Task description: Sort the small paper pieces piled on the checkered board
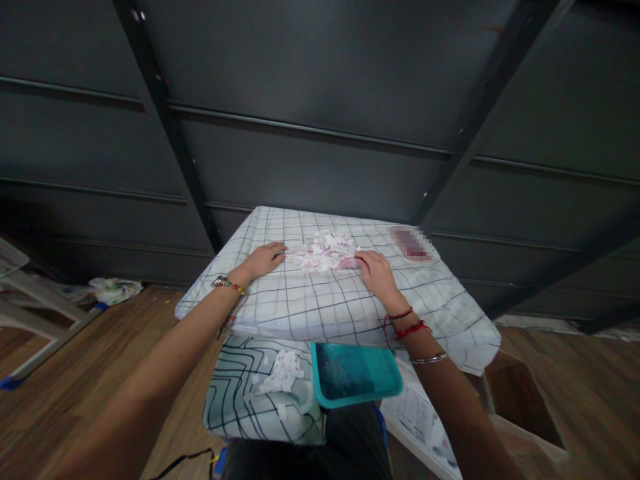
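A small table covered by a white checked cloth stands in front of me. On it lies a loose heap of small white and pink paper scraps. My left hand rests flat on the cloth, fingertips touching the heap's left edge. At the heap's right edge my right hand lies palm down, its fingers curled against the scraps. Neither hand holds anything that I can see.
A teal plastic tray sits below the table's near edge. Beside it a patterned cloth carries more paper scraps. A blurred pink object lies at the table's far right. Dark metal wall behind, wooden floor, cardboard box at right.
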Tool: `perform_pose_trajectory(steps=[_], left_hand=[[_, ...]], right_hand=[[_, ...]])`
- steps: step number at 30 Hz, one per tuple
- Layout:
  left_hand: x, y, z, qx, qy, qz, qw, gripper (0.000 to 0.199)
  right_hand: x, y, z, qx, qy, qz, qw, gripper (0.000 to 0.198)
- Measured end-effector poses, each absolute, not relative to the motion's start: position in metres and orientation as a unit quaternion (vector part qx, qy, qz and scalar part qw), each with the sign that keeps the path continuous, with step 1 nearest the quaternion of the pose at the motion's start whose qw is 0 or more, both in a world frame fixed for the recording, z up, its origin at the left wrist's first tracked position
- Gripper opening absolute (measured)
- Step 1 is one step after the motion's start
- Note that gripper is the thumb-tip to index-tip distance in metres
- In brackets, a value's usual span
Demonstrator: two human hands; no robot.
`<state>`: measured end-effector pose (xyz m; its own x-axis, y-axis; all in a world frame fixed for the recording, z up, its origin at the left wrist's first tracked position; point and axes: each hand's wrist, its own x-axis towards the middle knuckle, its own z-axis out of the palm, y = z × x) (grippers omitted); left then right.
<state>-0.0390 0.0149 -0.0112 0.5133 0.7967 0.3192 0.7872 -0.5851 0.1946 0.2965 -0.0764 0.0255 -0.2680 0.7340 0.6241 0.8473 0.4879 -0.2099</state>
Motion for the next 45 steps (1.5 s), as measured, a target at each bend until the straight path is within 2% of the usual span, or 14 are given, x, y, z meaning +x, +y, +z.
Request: perform_pose_trajectory(steps=[8,12,17,22,30,37,45], left_hand=[[-0.0385,0.0142,-0.0105,0.868,0.459,0.19,0.016,0.05],[-0.039,0.0165,-0.0119,0.868,0.459,0.186,0.019,0.049],[-0.0397,0.0191,-0.0145,0.868,0.462,0.179,0.011,0.053],[-0.0398,0.0186,-0.0147,0.872,0.456,0.175,0.004,0.055],[-0.0396,0.0195,-0.0158,0.867,0.464,0.181,0.008,0.051],[-0.0395,0.0185,-0.0148,0.867,0.464,0.183,0.011,0.052],[-0.0389,0.0154,-0.0118,0.871,0.458,0.18,0.004,0.054]], right_hand=[[0.2981,-0.0807,0.0277,-0.467,-0.823,-0.039,0.32,0.022],[0.2943,-0.0821,0.0285,-0.456,-0.824,-0.021,0.336,0.021],[0.298,-0.0771,0.025,-0.484,-0.798,-0.07,0.353,0.021],[0.3004,-0.0749,0.0229,-0.497,-0.803,-0.121,0.306,0.023],[0.2991,-0.0761,0.0223,-0.471,-0.817,-0.12,0.309,0.025],[0.2977,-0.0729,0.02,-0.481,-0.817,-0.137,0.287,0.027],[0.2984,-0.0752,0.021,-0.465,-0.823,-0.12,0.303,0.025]])
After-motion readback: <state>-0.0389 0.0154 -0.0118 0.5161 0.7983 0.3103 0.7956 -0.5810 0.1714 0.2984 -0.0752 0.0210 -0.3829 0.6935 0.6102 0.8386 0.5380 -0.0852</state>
